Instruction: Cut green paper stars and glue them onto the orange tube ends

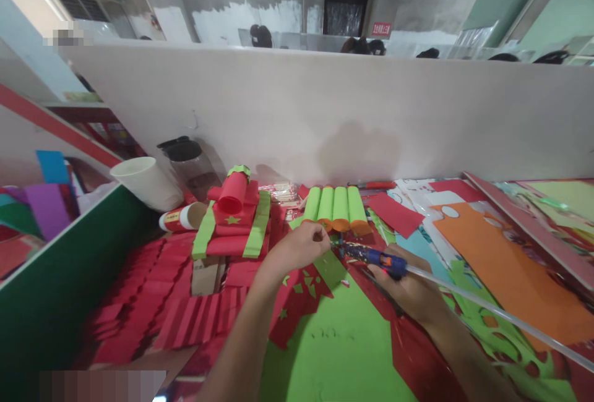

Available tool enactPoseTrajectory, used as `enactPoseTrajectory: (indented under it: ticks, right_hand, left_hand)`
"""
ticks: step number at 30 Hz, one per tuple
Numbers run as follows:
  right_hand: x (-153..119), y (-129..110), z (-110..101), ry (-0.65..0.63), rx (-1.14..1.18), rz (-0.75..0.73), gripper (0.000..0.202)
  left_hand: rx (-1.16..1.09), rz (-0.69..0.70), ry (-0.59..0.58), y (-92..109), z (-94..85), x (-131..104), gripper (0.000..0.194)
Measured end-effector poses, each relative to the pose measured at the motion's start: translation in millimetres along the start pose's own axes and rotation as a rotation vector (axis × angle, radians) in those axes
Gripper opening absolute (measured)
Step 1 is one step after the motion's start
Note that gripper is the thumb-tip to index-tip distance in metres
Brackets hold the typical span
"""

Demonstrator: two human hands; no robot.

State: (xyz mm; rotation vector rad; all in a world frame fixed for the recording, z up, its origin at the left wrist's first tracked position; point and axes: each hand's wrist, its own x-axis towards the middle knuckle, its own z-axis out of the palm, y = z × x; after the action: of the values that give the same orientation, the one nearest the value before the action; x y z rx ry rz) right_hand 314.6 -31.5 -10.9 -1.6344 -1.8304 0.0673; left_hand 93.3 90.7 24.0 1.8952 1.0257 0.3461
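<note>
My right hand is wrapped round a blue glue gun with a long clear glue stick trailing from its back. The gun's tip points left, close to the curled fingers of my left hand. Those fingers are pinched together, and what they hold is too small to make out. Just behind both hands lies a row of green paper rolls with orange ends. Below them spreads a green sheet. Left of my left hand stands a red paper model with green strips and a star.
Folded red paper strips cover the left side beside a green divider. A white cup, a paper cup and a dark-lidded jug stand behind. Orange sheets and green cut-outs lie right. A white partition rises behind.
</note>
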Motion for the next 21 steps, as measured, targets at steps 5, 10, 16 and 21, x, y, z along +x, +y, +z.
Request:
enactPoseTrajectory:
  ticks: [5,10,16,21]
  right_hand:
    - [0.5,-1.2,-0.9,0.010,0.016,0.007,0.030]
    - [1.1,-0.6,-0.5,0.013,0.001,0.029,0.030]
    - [0.4,-0.4,-0.8,0.029,0.003,0.038,0.029]
    - [0.6,-3.4,-1.5,0.017,0.019,0.034,0.031]
  left_hand:
    - [-0.005,0.016,-0.021,0.6,0.3,0.8,0.017]
    - [0.000,0.035,-0.024,0.0,1.1,1.8,0.017]
    - [0.002,0.034,-0.015,-0.2,1.1,1.5,0.017]
    - [-0.002,0.050,-0.016,-3.1,1.9,3.1,0.017]
